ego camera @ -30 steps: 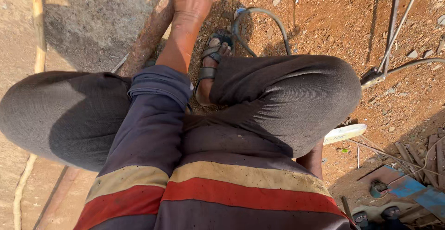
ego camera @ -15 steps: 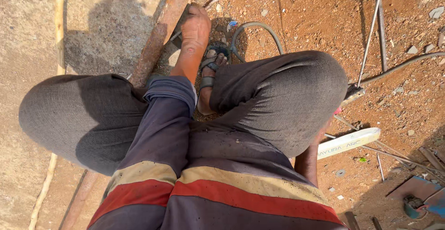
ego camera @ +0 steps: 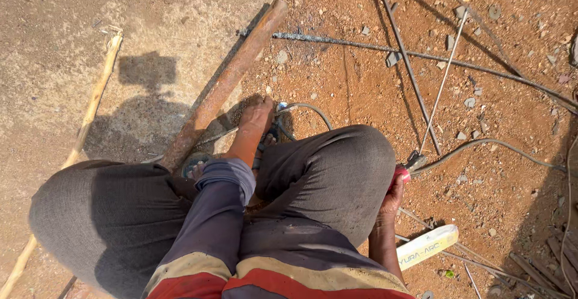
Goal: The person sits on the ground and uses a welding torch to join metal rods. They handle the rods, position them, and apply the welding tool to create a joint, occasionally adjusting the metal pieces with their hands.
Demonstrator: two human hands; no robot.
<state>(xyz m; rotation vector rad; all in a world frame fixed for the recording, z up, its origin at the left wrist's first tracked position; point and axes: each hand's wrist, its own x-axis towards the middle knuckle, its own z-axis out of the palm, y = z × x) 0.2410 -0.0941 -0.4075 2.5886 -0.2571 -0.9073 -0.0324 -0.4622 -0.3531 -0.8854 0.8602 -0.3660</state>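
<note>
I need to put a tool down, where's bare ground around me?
Bare concrete lies between the wooden stick and rusty pipe. Right of the pipe it is crowded: rods, cable, stones. Left hand rests by the pipe; right hand grips an electrode holder.

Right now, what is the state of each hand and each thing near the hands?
Left hand: reaching down between the knees, resting by the rusty pipe.
Right hand: closed on the red-handled holder.
Rusty pipe: lying slanted on the ground.
Thin rod: clamped in the holder.
Pale box: lying flat.

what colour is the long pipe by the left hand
Rusty orange-brown: the long metal pipe beside the left hand, head view.
</note>
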